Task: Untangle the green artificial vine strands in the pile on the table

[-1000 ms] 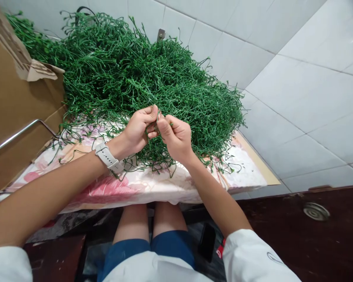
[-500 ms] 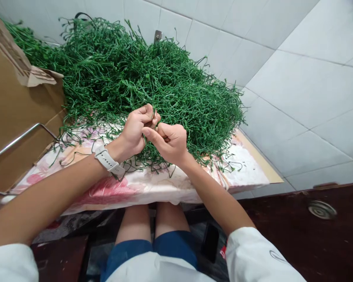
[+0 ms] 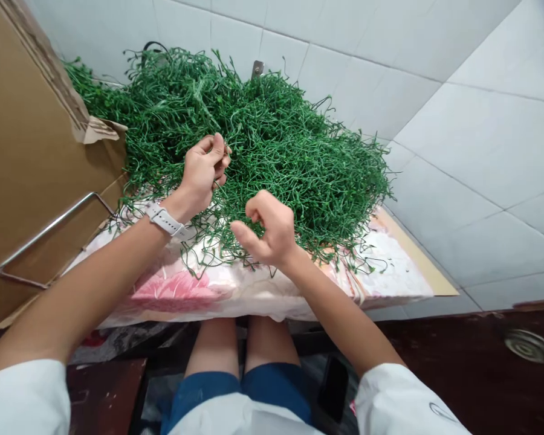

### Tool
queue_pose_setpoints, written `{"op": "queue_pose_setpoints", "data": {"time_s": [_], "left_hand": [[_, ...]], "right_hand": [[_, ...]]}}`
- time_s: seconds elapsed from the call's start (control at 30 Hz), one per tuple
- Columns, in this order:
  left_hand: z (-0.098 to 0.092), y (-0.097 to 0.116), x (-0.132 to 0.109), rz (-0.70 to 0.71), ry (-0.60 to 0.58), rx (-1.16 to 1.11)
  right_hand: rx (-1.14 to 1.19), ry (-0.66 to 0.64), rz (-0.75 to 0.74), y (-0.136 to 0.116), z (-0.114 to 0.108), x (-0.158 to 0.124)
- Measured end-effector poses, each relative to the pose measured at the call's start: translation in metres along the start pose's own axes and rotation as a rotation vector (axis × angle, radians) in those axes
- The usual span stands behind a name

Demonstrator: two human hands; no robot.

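Observation:
A big heap of thin green plastic stems lies on a board covered with a floral cloth. My left hand, with a white watch on the wrist, is raised over the heap's near left side, its fingers pinched on a thin green stem. My right hand hovers lower, at the heap's front edge, fingers loosely curled with the thumb out; I see nothing in it.
A brown cardboard box with a metal bar stands at the left. White tiled wall and floor lie behind and to the right. A dark wooden surface sits at the lower right, a black phone by my knees.
My hands, joined at the heap's front a second ago, have come apart: the left went up and back with a stem, the right dropped toward me and loosened.

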State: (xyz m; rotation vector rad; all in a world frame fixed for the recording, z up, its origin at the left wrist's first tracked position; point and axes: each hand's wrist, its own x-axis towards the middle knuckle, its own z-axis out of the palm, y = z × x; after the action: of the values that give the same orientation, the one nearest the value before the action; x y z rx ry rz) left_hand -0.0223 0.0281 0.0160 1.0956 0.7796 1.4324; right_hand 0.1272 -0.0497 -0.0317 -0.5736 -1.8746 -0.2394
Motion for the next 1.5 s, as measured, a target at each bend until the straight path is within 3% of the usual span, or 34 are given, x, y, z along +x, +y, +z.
{"op": "queue_pose_setpoints", "data": {"time_s": [0.1,0.17,0.37,0.67,0.97,1.23,1.5], "left_hand": [[0.007,-0.008,-0.009,0.044,-0.071,0.079],[0.011,-0.013,-0.015,0.043,-0.127,0.103],[0.018,-0.028,-0.028,0.007,-0.278,0.113],[0.020,-0.022,-0.036,-0.155,-0.362,0.010],[0.021,-0.019,-0.039,-0.215,-0.396,0.107],[0.022,-0.017,-0.039,-0.281,-0.418,0.006],[0.022,-0.018,-0.038,-0.300,-0.435,0.025]], "right_hand": [[-0.001,0.035,0.330,0.015,-0.008,0.002],[0.000,0.075,0.439,0.023,-0.011,0.002],[0.066,0.110,0.415,0.031,-0.009,0.003],[0.379,0.255,0.690,0.036,-0.010,0.007],[0.323,0.254,0.671,0.037,-0.015,0.007],[0.457,0.247,0.660,0.049,-0.011,0.002],[0.427,0.184,0.603,0.051,-0.012,0.002]]}}
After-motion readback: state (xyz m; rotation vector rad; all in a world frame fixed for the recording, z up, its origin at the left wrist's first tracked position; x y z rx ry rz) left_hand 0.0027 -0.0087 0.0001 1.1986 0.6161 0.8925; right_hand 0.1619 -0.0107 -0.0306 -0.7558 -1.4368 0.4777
